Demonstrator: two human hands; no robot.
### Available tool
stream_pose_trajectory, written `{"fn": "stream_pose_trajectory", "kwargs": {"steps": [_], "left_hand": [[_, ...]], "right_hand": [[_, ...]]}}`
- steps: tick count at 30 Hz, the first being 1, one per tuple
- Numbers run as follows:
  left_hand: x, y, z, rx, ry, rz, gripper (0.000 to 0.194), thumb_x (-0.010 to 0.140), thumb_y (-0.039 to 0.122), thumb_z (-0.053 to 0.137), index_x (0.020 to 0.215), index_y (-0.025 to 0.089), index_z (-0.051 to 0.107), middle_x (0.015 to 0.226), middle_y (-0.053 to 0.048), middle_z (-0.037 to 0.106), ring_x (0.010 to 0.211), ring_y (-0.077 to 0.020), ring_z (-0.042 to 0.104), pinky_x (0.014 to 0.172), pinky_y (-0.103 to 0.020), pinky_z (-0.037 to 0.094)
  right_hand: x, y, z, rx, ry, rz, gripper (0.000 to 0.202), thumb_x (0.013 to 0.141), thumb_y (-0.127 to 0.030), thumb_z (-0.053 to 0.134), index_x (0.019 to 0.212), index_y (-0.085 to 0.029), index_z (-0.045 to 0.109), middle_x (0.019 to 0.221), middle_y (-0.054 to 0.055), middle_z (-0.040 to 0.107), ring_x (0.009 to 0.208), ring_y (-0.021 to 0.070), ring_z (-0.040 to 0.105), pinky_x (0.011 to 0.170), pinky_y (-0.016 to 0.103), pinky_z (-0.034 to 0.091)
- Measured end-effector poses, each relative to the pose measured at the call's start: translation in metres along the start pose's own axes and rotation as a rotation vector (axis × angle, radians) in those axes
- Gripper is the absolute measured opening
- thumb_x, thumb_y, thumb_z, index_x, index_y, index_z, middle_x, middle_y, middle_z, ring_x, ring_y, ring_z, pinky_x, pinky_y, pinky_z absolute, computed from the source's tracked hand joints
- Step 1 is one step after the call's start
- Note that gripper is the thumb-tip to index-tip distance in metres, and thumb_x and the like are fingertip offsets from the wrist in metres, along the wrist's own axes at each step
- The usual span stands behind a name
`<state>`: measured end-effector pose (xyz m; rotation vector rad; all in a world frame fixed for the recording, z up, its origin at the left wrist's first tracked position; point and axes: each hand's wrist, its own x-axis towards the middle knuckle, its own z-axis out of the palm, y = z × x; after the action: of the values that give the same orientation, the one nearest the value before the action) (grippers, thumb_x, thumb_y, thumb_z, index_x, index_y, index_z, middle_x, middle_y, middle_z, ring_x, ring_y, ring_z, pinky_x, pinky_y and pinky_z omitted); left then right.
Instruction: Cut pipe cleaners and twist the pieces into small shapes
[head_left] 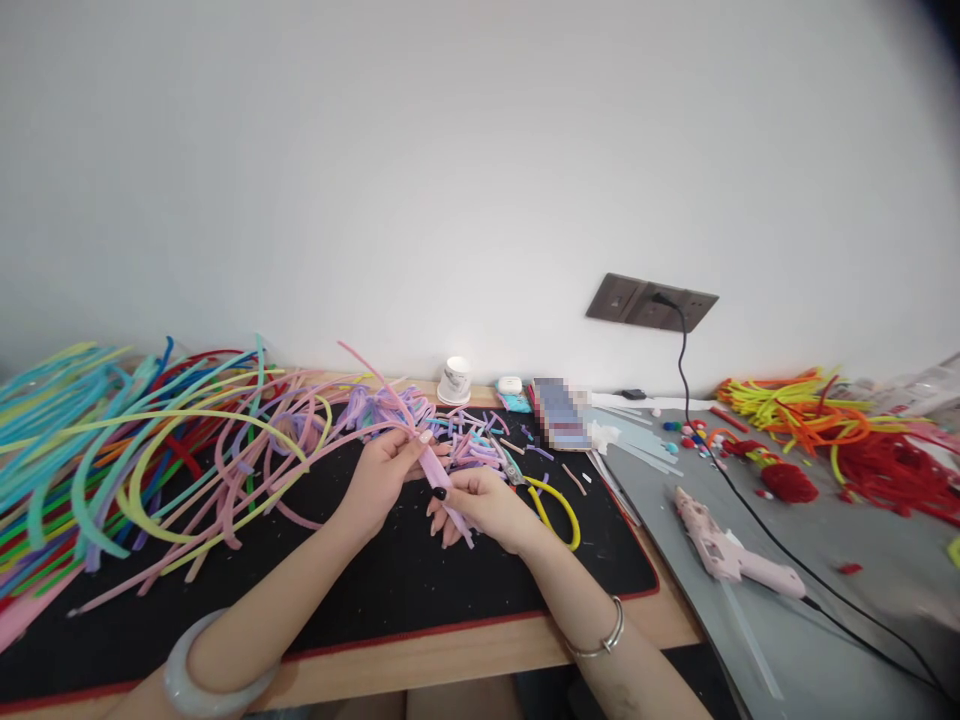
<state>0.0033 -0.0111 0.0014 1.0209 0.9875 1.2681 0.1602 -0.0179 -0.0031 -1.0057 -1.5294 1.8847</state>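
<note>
Over the black mat: both hands meet near its middle, in the head view.
Left hand [386,470]: its grip is clenched on the upper part of a pink pipe cleaner [439,475], thumb and fingertips pinching it.
Right hand [480,505]: its grip grasps the same pink pipe cleaner lower down, dark-nailed fingers wrapped round it; the end pokes out below the fingers.
Pink pipe cleaner: held between the two grips, tilted, just above the black mat [390,590].
Left of the grips: a big loose heap of coloured pipe cleaners [150,450] sprawls over the mat.
Behind the grips: short purple and pink offcuts [465,430] lie scattered; further back, a white cup [455,380] stands by the wall.
Right of the grips: yellow-handled pliers [551,505] lie just beside the right hand.
Far right of the grips: a pink glue gun [724,550] lies on a grey sheet [825,640], well apart, its black cord [757,530] running up to the wall socket [651,301].
Wrists: a pale bangle [210,680] on the left, a silver bracelet [604,640] on the right.
Table [450,660]: its wooden edge shows below the mat.
</note>
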Motion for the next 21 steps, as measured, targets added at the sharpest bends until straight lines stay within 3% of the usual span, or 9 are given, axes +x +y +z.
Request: {"fn": "stream_pose_trajectory", "kwargs": {"steps": [4,10,14,21], "left_hand": [[0.0018,-0.0053,-0.0017,0.056,0.044,0.039,0.029,0.072,0.044,0.060,0.077,0.016,0.055,0.078,-0.007,0.068,0.080,-0.0248,0.064,0.072,-0.037,0.052],[0.0039,-0.0067,-0.0040,0.154,0.129,0.076,0.029,0.074,0.045,0.057,0.075,0.016,0.054,0.076,-0.006,0.068,0.078,-0.0232,0.065,0.072,-0.037,0.052],[0.0032,-0.0010,-0.0014,0.075,0.056,0.024,0.030,0.072,0.045,0.059,0.076,0.016,0.054,0.078,-0.007,0.068,0.080,-0.0242,0.065,0.069,-0.037,0.053],[0.0038,-0.0033,-0.0023,0.047,-0.044,-0.044,0.030,0.064,0.037,0.068,0.082,0.016,0.057,0.074,-0.002,0.067,0.077,-0.0208,0.065,0.076,-0.037,0.052]], "right_hand": [[0.0016,0.0019,0.0002,0.006,0.054,0.032,0.029,0.069,-0.038,0.058,0.069,-0.009,0.059,0.052,0.002,0.062,0.041,0.0096,0.056,0.042,0.020,0.046],[0.0046,0.0072,0.0019,-0.142,0.115,-0.036,0.027,0.077,-0.036,0.049,0.064,-0.012,0.055,0.042,-0.002,0.055,0.029,0.0059,0.045,0.031,0.015,0.033],[0.0042,0.0086,-0.0015,-0.213,0.149,-0.065,0.027,0.079,-0.035,0.047,0.065,-0.013,0.054,0.039,-0.005,0.051,0.027,0.0046,0.039,0.030,0.015,0.028],[0.0015,0.0040,-0.0057,-0.206,0.135,-0.089,0.029,0.080,-0.037,0.046,0.065,-0.014,0.055,0.038,-0.005,0.050,0.027,0.0043,0.037,0.030,0.015,0.025]]}}
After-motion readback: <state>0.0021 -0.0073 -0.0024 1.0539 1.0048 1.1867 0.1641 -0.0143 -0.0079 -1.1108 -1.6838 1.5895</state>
